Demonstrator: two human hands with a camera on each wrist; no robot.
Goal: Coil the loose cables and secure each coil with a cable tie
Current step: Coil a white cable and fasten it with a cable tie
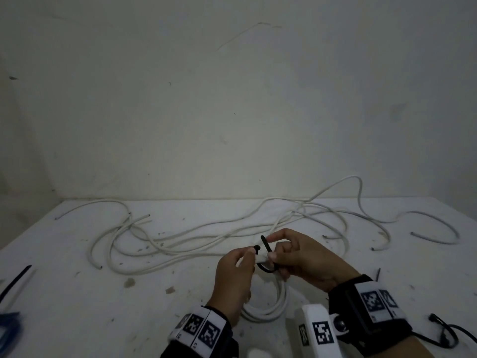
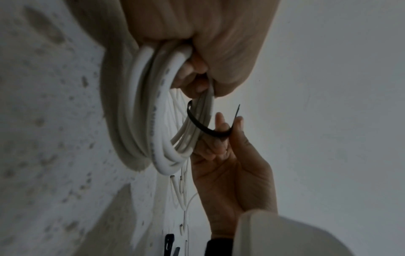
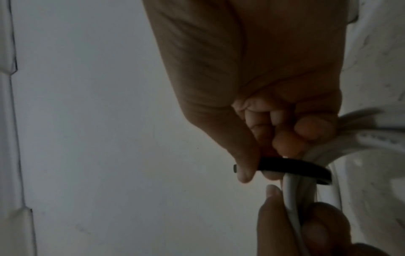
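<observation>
1. Two hands are being held close together just above the white surface (image 1: 77, 293), at the near middle of the head view.
2. A coil of white cable (image 1: 265, 312) is being gripped by the left hand (image 1: 236, 272), whose fingers are curled round the gathered loops; the lower part of the coil is being left to hang down to the surface below the hands.
3. A black cable tie (image 1: 267, 250) is being pinched by the right hand (image 1: 302, 257) between thumb and fingers, and it is being curved round the bundled strands just beside the left hand, as shown in the left wrist view (image 2: 206, 128).
4. The pointed tail of the tie is being held upward past the right fingertips; whether it is threaded through the head cannot be told.
5. Spare black ties (image 1: 15, 280) are lying at the near left edge, and a black looped cord (image 1: 444, 332) is lying at the near right.
6. Loose white cables (image 1: 206, 233) are sprawling in tangled curves across the far part of the surface, up to the pale wall (image 1: 232, 99).
</observation>
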